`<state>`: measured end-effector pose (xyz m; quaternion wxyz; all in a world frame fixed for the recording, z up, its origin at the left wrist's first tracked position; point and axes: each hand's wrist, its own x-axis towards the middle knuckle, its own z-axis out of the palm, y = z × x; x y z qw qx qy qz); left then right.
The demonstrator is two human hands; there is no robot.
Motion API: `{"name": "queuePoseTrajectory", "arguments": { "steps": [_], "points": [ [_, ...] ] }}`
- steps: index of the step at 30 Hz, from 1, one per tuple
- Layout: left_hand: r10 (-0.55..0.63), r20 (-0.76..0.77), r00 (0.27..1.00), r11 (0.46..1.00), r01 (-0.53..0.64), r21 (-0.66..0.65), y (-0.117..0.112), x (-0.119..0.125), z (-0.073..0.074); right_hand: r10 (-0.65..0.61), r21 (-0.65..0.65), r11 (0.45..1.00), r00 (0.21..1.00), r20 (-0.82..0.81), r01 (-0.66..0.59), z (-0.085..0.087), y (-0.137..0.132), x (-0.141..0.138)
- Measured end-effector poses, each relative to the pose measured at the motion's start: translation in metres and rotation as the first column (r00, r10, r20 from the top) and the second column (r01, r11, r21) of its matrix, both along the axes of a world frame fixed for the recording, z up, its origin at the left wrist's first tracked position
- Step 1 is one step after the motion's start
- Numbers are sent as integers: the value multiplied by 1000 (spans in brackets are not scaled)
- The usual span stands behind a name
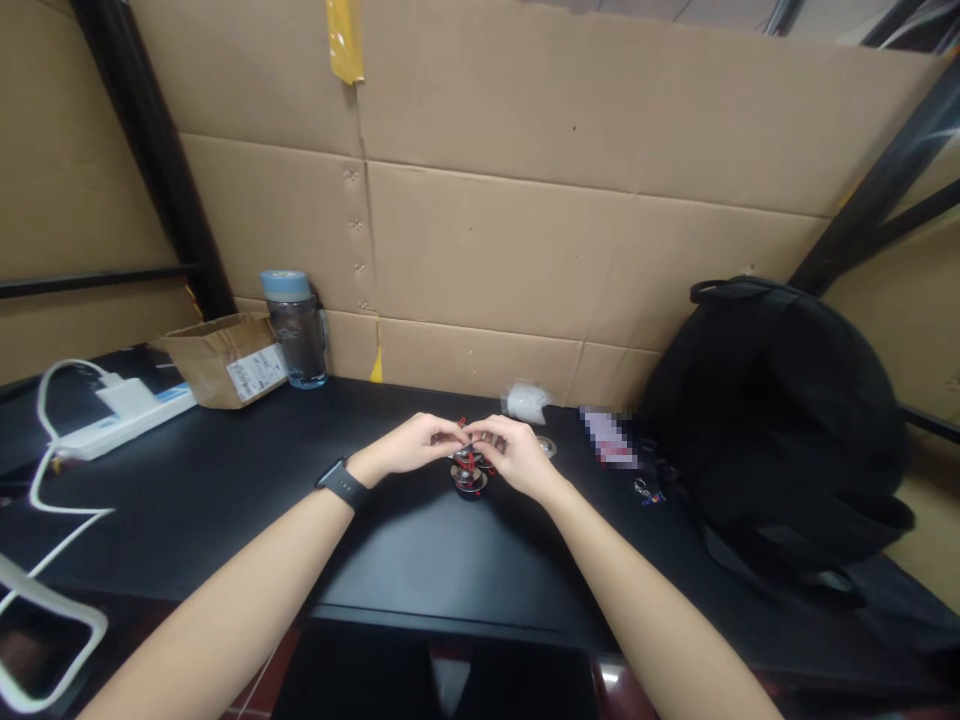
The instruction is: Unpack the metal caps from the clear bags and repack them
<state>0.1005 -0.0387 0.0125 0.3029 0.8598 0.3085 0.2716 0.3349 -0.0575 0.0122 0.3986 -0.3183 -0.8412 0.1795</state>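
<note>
Both hands meet in the middle of the black table. My left hand (427, 441), with a dark watch (343, 484) on its wrist, comes in from the left with thumb and fingers pinched together. From the other side, my right hand (508, 450) is pinched too, its fingertips almost touching the left ones. What sits between them is small, shiny and partly red, mostly hidden by the fingers. Just below the fingertips is a cluster of small round metal discs with red bits (469, 480). Another pale round disc (547, 447) lies beyond my right hand.
A black backpack (780, 420) fills the right side, with a small key ring (641, 488) near it. At the back are a white plastic-wrapped roll (526, 402) and a cardboard wall (480, 240). Leftward stand a bottle (296, 335), an open box (225, 365) and a power strip (127, 425).
</note>
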Motion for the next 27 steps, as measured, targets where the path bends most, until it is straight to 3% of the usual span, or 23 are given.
{"name": "queuePoseTrajectory", "arguments": {
  "steps": [5,10,16,20,27],
  "points": [
    [-14,28,1000,1000,14,-13,-3,7,-2,48,59,997,998,30,-50,5,-2,2],
    [-70,80,994,986,81,-143,-4,11,-6,54,50,997,998,32,-56,5,-4,0],
    [-59,212,976,944,123,-307,-4,8,-4,105,-30,994,994,-8,-105,11,-9,-1],
    [-37,187,982,910,111,-399,-5,3,0,174,-107,979,985,1,-172,18,-17,-4],
    [23,195,980,955,37,-296,-5,0,4,188,-116,976,982,6,-186,17,-15,-2]
  ]
}}
